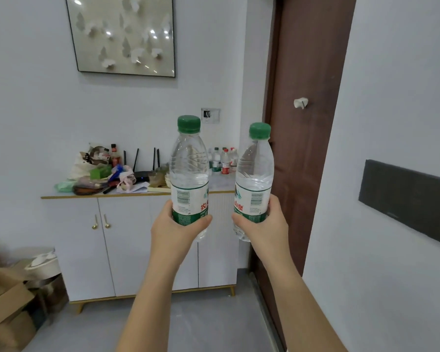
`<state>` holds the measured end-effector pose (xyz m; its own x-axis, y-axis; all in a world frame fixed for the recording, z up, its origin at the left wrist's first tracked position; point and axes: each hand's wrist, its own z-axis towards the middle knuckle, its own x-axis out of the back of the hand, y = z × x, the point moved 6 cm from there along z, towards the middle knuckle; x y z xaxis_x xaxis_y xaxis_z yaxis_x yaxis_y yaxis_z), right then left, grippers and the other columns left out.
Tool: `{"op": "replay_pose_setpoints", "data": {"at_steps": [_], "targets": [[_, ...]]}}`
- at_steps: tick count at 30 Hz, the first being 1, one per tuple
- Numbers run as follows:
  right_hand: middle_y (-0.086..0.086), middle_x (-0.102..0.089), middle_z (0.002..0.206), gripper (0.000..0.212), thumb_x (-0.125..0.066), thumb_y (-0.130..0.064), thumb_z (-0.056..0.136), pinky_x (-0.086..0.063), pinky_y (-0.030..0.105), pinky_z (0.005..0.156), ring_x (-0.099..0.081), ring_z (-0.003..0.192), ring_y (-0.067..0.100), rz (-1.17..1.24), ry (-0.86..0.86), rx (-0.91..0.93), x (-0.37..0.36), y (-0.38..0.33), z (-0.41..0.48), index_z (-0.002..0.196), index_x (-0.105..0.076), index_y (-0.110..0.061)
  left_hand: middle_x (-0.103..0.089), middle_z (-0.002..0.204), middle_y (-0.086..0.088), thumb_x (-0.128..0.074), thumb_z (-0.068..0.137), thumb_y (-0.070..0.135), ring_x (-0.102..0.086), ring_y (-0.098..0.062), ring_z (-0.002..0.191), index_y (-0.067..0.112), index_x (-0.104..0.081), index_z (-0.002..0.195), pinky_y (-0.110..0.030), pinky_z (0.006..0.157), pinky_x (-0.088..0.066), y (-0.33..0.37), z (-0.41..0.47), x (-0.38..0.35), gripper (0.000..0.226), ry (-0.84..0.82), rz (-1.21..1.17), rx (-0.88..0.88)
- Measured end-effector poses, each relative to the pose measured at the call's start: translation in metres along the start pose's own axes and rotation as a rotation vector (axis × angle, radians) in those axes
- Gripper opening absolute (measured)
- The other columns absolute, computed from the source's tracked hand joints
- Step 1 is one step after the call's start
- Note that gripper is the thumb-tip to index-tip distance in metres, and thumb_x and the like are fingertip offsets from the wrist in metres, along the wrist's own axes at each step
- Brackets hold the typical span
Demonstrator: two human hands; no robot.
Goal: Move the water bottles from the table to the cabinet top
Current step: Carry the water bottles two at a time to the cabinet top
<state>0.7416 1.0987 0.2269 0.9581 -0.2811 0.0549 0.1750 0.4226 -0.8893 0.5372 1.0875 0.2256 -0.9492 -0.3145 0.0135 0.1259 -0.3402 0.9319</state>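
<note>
Water bottles are in both your hands, long axis upright, green caps pointing up. Your left hand is wrapped tight around the lower label of the left bottle; your right hand is clamped the same way on the right bottle, which leans a little to the right. They are side by side, not touching, in the air in front of the white cabinet. On the cabinet top, far right, a small group of bottles stands, partly hidden behind the ones you hold. On its left lie bags, a black router and other clutter, hard to make out. A brown door is at the right
</note>
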Motion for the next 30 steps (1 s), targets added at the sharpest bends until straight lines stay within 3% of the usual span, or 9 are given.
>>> {"op": "replay_pose_setpoints", "data": {"at_steps": [9,16,18,21,25,30], "targets": [[-0.022,-0.065,0.101,0.06,-0.086,-0.019,0.07,-0.048,0.008,0.068,-0.061,0.091,-0.011,-0.043,0.006,-0.059,-0.051,0.071,0.084,0.12,-0.054,-0.031,-0.071,0.099,0.013,-0.086,0.067,0.022,-0.067,-0.008,0.093,0.03,-0.062,0.109,-0.032,0.078,-0.057,-0.072,0.099,-0.02,0.048,0.02,0.002,0.056],[-0.025,-0.063,0.094,0.057,-0.085,-0.011,0.071,-0.047,0.003,0.063,-0.059,0.083,-0.021,-0.001,0.051,-0.044,-0.09,0.146,0.19,0.107,-0.051,-0.04,-0.071,0.096,0.012,-0.086,0.068,0.017,-0.067,-0.007,0.09,0.028,-0.062,0.106,-0.029,0.074,-0.055,-0.132,0.197,-0.056,0.046,0.048,0.021,0.074],[-0.024,-0.063,0.096,0.058,-0.085,-0.012,0.072,-0.047,0.003,0.065,-0.059,0.084,-0.021,0.012,0.053,-0.041,-0.103,0.162,0.228,0.112,-0.052,-0.037,-0.071,0.097,0.012,-0.086,0.068,0.016,-0.067,-0.007,0.091,0.027,-0.062,0.108,-0.026,0.073,-0.054,-0.144,0.232,-0.068,0.048,0.056,0.014,0.072],[-0.021,-0.064,0.099,0.06,-0.086,-0.013,0.07,-0.049,0.01,0.072,-0.061,0.089,-0.011,0.015,0.052,-0.035,-0.121,0.181,0.288,0.117,-0.054,-0.031,-0.071,0.099,0.013,-0.086,0.068,0.015,-0.068,-0.006,0.091,0.028,-0.062,0.11,-0.023,0.069,-0.053,-0.157,0.287,-0.089,0.05,0.071,0.001,0.067],[-0.018,-0.065,0.105,0.062,-0.087,-0.014,0.069,-0.051,0.017,0.078,-0.063,0.097,-0.002,0.018,0.033,-0.015,-0.141,0.21,0.354,0.111,-0.051,-0.04,-0.071,0.1,0.011,-0.086,0.068,0.016,-0.068,-0.009,0.092,0.028,-0.061,0.112,-0.023,0.062,-0.055,-0.176,0.35,-0.114,0.052,0.096,-0.022,0.059],[-0.007,-0.066,0.114,0.064,-0.09,-0.02,0.064,-0.056,0.033,0.087,-0.065,0.1,0.008,-0.04,0.055,-0.036,-0.155,0.262,0.409,0.114,-0.053,-0.037,-0.069,0.101,0.013,-0.086,0.068,0.013,-0.066,-0.004,0.093,0.028,-0.06,0.112,-0.024,0.073,-0.055,-0.214,0.406,-0.14,0.053,0.104,-0.011,0.065]]}}
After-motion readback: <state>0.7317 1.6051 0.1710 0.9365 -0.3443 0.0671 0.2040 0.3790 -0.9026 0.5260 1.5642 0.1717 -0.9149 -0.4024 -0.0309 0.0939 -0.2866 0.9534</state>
